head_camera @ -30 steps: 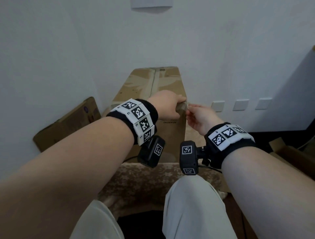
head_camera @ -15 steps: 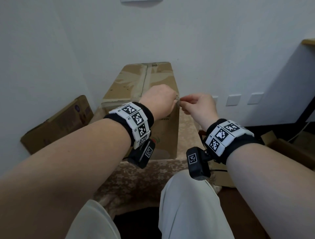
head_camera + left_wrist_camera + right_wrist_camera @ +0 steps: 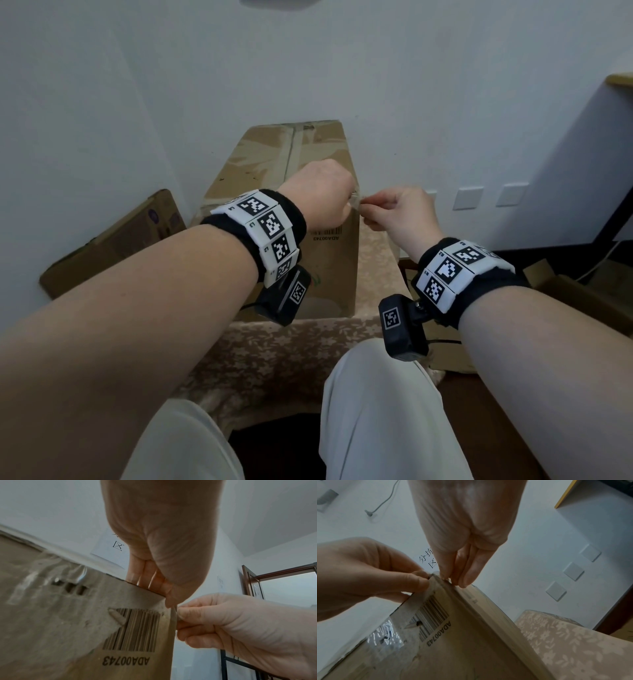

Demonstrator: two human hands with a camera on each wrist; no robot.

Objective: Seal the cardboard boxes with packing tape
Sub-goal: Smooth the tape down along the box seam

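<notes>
A brown cardboard box (image 3: 329,267) stands on a floral-covered surface against the wall, with old clear tape along its top seam. My left hand (image 3: 347,200) grips the box's near right top corner: the fingers (image 3: 145,580) curl over the top edge, and the thumb (image 3: 419,581) presses on the front face. Just right of it, my right hand (image 3: 368,209) pinches a narrow strip of clear tape (image 3: 174,614) that hangs at that corner edge. In the right wrist view the tape (image 3: 426,592) runs down past the barcode. No tape roll is in view.
A flattened carton (image 3: 113,243) leans on the wall at the left. The floral cloth (image 3: 274,356) covers the surface under the box. Wall sockets (image 3: 467,198) sit to the right, and an open carton (image 3: 582,298) lies on the floor by a dark desk leg.
Both hands have stayed at the box's near right corner. The left fingers have curled tighter over the edge, and the right hand has risen level with the corner, pinching the tape.
</notes>
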